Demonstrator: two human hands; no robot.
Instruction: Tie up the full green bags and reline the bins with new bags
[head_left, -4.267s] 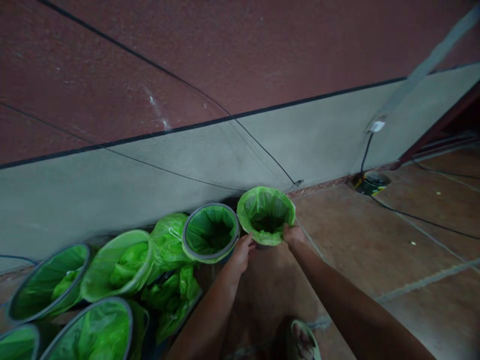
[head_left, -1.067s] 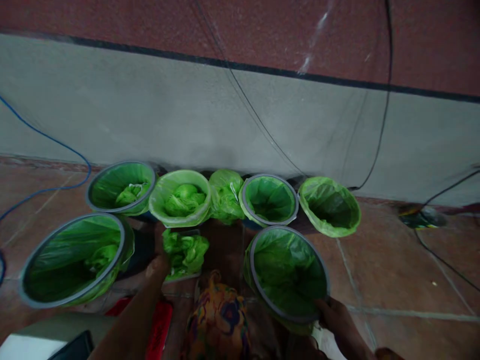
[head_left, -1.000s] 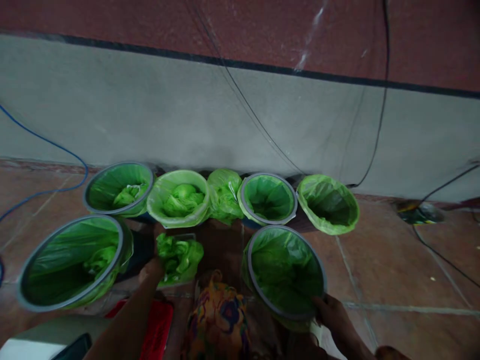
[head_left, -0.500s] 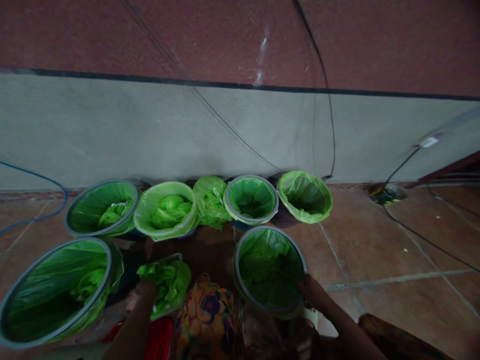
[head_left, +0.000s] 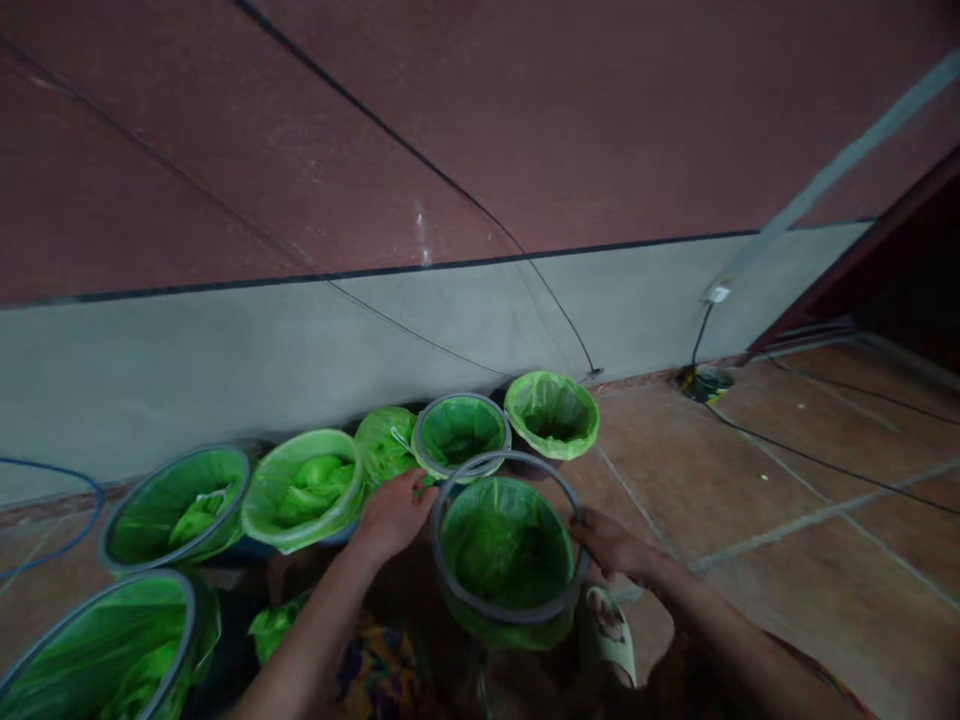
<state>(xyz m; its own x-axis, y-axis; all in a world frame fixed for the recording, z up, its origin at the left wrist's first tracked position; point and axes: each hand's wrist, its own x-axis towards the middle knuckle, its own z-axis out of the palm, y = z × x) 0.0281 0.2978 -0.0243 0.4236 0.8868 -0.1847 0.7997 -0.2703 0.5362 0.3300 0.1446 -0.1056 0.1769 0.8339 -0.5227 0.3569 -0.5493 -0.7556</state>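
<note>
A grey plastic ring (head_left: 576,490) stands raised and tilted over a bin lined with a green bag (head_left: 510,545). My right hand (head_left: 604,540) is closed on the ring's right side. Beside the ring's left edge, my left hand (head_left: 397,510) has its fingers curled. A scrap of green shows by its fingertips; whether it holds this or the ring is unclear. Loose green bags (head_left: 271,630) lie under my left forearm, mostly hidden. Just behind the ring stands another green-lined bin with a grey rim (head_left: 459,400).
Along the wall stand more green-lined bins, including a pale-rimmed one (head_left: 300,490) and one at the right end (head_left: 551,415). A large bin (head_left: 191,640) sits front left. Cables cross the wall, a dark cable (head_left: 817,485) runs over the tiles, and a slippered foot (head_left: 611,630) is below.
My left hand has left the loose green bags and moved right to the ring. The ring has come up off the bin with my right hand on it. The view has turned right.
</note>
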